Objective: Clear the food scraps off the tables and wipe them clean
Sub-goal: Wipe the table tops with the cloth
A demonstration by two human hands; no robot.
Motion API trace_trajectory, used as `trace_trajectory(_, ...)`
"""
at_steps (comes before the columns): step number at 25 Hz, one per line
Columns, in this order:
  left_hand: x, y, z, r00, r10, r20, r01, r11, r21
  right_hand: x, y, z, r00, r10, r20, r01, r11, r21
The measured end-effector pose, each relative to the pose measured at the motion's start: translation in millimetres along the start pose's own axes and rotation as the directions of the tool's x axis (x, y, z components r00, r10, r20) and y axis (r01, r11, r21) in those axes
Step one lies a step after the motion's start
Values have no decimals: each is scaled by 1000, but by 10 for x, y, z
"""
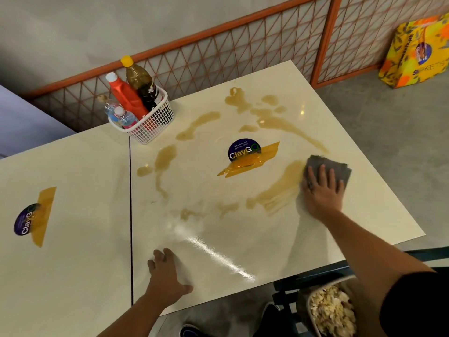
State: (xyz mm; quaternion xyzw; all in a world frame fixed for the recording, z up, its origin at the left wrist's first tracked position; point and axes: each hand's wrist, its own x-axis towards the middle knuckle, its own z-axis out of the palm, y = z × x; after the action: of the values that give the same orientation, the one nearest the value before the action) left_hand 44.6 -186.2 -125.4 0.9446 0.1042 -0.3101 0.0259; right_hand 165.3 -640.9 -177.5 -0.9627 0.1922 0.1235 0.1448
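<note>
Head | basket [155, 128]: four bottles [126, 96] | bin [303, 299]: popcorn [332, 311] | right hand [323, 193] on cloth [324, 164]

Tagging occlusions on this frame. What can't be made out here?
Head view:
Gray cloth: near part hidden under the right hand.
Bottles: lower parts hidden by the white basket.
Popcorn tub: cut by the bottom edge.
Yellow bag: cut by the right edge.
ClayGo sticker: small print too small to read.

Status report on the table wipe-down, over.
Right hand pressing grey cloth flat on table. Left hand open, braced at near edge. Brown spill streaked across most of it. Basket of bottles beside spill.
</note>
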Motion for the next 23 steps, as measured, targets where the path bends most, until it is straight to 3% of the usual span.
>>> trace_trajectory(6,-7,-2,17,1000,10,-13,-11,999,-43,-1150,-1320,700,930,-353,106,355,935,-6)
trace_trajectory(10,-9,-21,27,1000,5,-21,-7,998,-61,-2065,-1645,1116,719,-665,204,687,725,-55)
trace_trajectory(13,25,-64,32,999,24,-27,-26,998,-64,-2044,-1308,1034,616,-768,175,787,610,-92)
trace_trajectory(14,35,-95,39,999,34,-27,-36,998,-56,-1979,-1146,951,622,-757,201,782,614,-107)
trace_trajectory(16,50,-149,46,998,60,-13,-61,996,-60,-1763,-784,730,720,-661,214,691,710,-132)
trace_trajectory(20,59,-336,-12,990,138,24,-136,987,-91,-1213,-513,414,941,-300,158,322,936,-140)
trace_trajectory(23,48,-620,-79,968,207,-144,-231,958,-172,-1104,-1007,495,979,-130,157,148,982,-114)
